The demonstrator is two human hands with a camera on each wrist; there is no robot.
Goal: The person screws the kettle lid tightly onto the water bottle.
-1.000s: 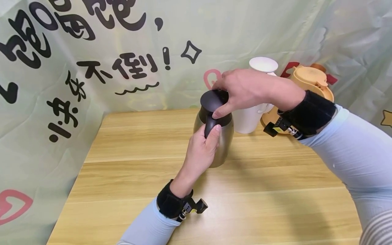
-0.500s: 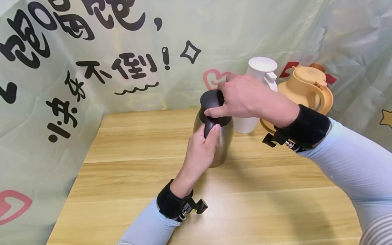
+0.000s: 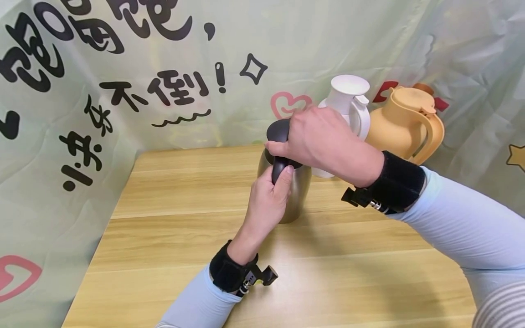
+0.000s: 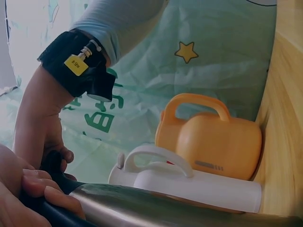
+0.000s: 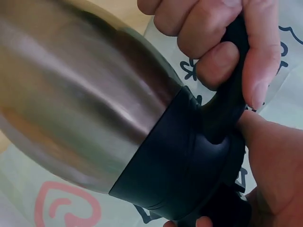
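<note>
A steel vacuum jug (image 3: 298, 196) with a black collar and handle (image 3: 279, 171) stands upright on the wooden table. My left hand (image 3: 265, 200) grips the handle, thumb along its top. Over the jug's mouth, my right hand (image 3: 320, 139) holds the black lid (image 3: 277, 131), its thumb above the handle's upper end. From the right wrist camera, the steel body (image 5: 85, 94) looks tilted, with left fingers (image 5: 203, 33) curled round the handle and right fingertips showing at the lid's lower side. The right palm hides part of the lid.
Behind and to the right stand a white jug (image 3: 350, 85) and an orange jug (image 3: 395, 127), close beside the right forearm. A printed cloth (image 3: 184, 54) hangs behind the table (image 3: 172, 237) and down its left side.
My right hand has turned round the lid, its wrist swinging left and down and its thumb moving left across the handle top. The left hand and the jug stay in place.
</note>
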